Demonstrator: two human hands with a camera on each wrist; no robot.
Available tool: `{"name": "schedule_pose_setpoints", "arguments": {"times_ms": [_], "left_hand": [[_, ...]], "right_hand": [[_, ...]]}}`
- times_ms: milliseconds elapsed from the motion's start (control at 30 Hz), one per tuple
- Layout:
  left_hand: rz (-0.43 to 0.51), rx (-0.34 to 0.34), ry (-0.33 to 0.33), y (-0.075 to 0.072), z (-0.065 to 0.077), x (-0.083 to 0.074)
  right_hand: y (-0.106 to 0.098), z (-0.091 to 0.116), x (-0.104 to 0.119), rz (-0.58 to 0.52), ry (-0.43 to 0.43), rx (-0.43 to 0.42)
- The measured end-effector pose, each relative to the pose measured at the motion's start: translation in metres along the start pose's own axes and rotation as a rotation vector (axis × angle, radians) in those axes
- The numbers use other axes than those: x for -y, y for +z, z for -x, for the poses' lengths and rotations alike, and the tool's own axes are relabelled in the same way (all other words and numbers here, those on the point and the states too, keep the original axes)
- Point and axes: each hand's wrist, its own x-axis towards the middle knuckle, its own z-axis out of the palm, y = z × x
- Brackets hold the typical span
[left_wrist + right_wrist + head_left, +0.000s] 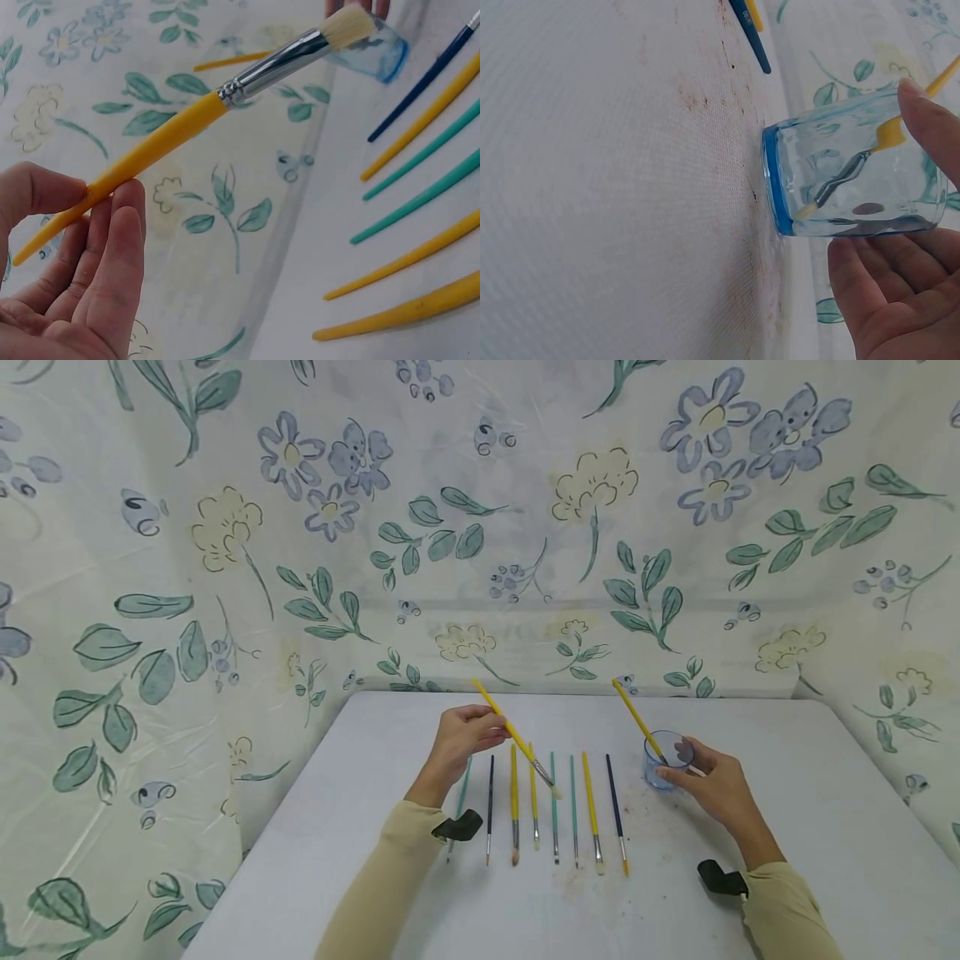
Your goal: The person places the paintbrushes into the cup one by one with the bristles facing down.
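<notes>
My left hand (467,737) pinches a yellow-handled paintbrush (161,150) between thumb and fingers, near the handle's tip. The brush is tilted, its silver ferrule and pale, flat bristles pointing down and right above a row of paintbrushes. My right hand (718,783) grips a clear glass (817,161) with a blue-tinted base, thumb on one side and fingers on the other. The glass appears to stand upright on the table. Another yellow paintbrush (636,717) leans inside it, bristles down, its handle sticking out over the rim towards the back left.
Several paintbrushes lie side by side between the hands, bristles towards me, among them a thick yellow one (514,789), a green one (554,802) and a dark blue one (615,797). Brownish specks (581,885) mark the white table (300,868). Floral cloth (525,543) hangs behind.
</notes>
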Motion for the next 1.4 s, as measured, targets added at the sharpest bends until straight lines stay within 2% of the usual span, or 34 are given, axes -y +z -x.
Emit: {"name": "schedule_pose_setpoints", "arguments": {"times_ms": [233, 533, 767, 933, 1400], "left_hand": [[0.049, 0.004, 0.007, 0.015, 0.000, -0.003], [0.083, 0.030, 0.063, 0.031, -0.002, -0.005], [0.152, 0.044, 0.083, 0.048, -0.005, -0.004], [0.158, 0.040, 0.117, 0.058, -0.005, -0.003], [0.215, 0.017, 0.155, 0.087, -0.008, -0.002]], "right_hand": [[0.000, 0.000, -0.001, -0.004, 0.004, 0.001], [0.000, 0.000, -0.001, 0.004, -0.002, -0.001], [0.000, 0.000, -0.002, 0.004, 0.007, 0.004], [0.000, -0.001, -0.002, 0.003, 0.012, 0.007], [0.000, -0.002, -0.003, -0.017, 0.002, 0.010]]}}
